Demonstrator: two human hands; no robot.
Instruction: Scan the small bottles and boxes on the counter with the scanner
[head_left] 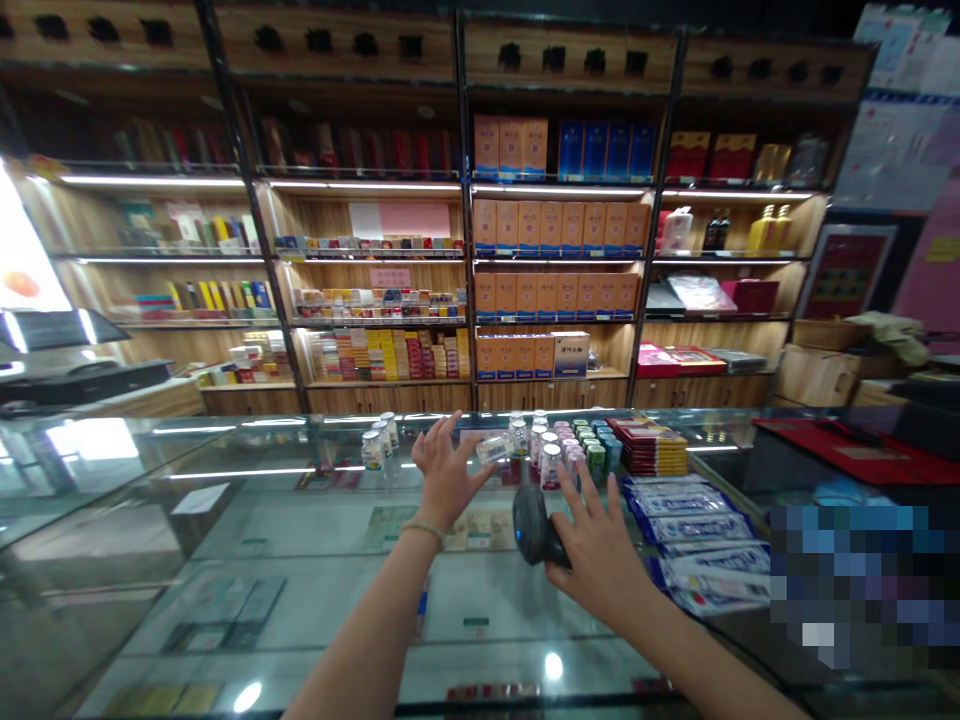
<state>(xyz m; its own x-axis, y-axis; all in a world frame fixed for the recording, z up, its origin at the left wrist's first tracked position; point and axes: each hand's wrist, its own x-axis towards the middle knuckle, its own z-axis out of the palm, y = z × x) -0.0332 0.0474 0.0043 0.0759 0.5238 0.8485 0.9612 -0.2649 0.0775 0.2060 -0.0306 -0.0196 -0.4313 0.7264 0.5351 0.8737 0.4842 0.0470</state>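
Observation:
My left hand (444, 480) is over the glass counter, its thumb and index finger at the two sides of a small clear-and-white jar (493, 449) that lies tipped sideways between them; the other fingers are raised. In my right hand (600, 540), the handle of a black scanner (531, 525) with a small blue light sits between thumb and index finger, while the remaining fingers spread forward. Just beyond that hand stand rows of small jars with white (550, 466), pink and green (596, 460) parts. Three similar jars (372, 450) stand left of my left hand.
Red-and-gold packets (649, 447) are stacked right of the jars, with blue-and-white packs (697, 530) nearer. A red mat (832, 450) lies farther right. Shelves of boxes (559, 228) line the wall behind the glass counter (300, 560). A pixelated patch covers the lower right.

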